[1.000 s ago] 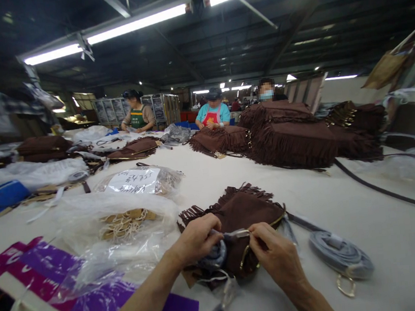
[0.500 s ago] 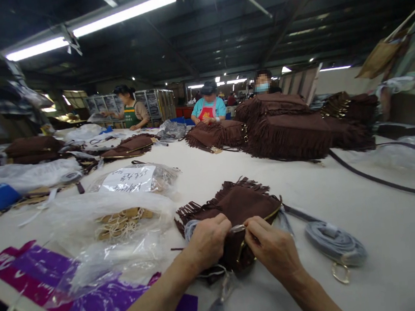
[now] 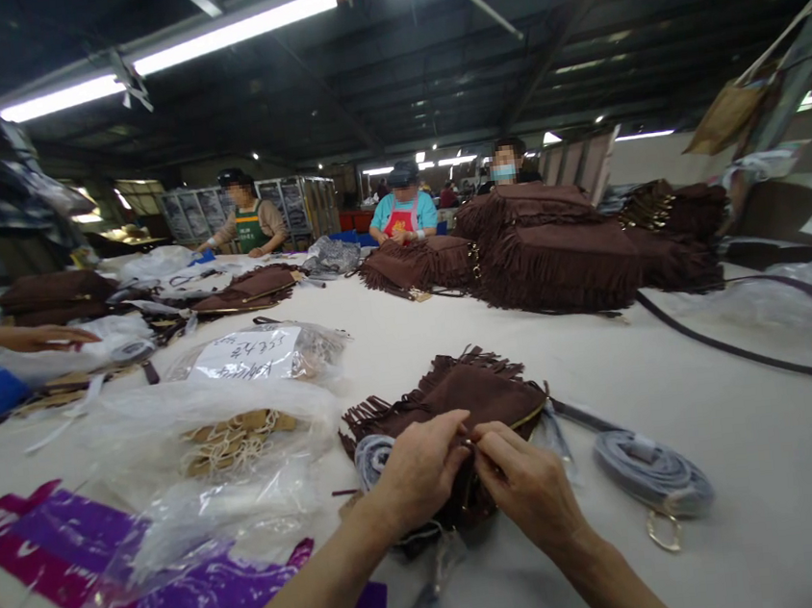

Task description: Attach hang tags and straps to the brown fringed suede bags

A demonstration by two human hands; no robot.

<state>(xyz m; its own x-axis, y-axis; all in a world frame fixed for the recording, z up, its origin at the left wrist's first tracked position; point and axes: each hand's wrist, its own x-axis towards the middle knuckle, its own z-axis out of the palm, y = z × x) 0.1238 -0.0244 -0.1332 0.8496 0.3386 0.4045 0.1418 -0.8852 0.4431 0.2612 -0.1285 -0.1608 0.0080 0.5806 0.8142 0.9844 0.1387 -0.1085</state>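
A dark brown fringed bag (image 3: 473, 389) lies on the white table in front of me, with a gold zip along its right edge. Over its near side, my left hand (image 3: 423, 467) and my right hand (image 3: 522, 476) meet with fingertips pinched together. Whatever small piece they hold is mostly hidden by the fingers. Beside my left hand sits a coiled, wrapped grey strap (image 3: 373, 456). To the right of my right hand rests another wrapped strap coil (image 3: 652, 473) with a gold ring (image 3: 663, 530) at its end.
Clear plastic bags (image 3: 230, 497) and purple packaging (image 3: 191, 607) spread over the left. A labelled plastic packet (image 3: 252, 354) lies behind them. Stacked brown fringed bags (image 3: 561, 259) stand at the back right. A co-worker's hand (image 3: 47, 337) reaches in at far left; several people work beyond.
My hands have drawn together, and the small shiny piece between them is now covered by fingers. A co-worker's arm has come in from the left edge.
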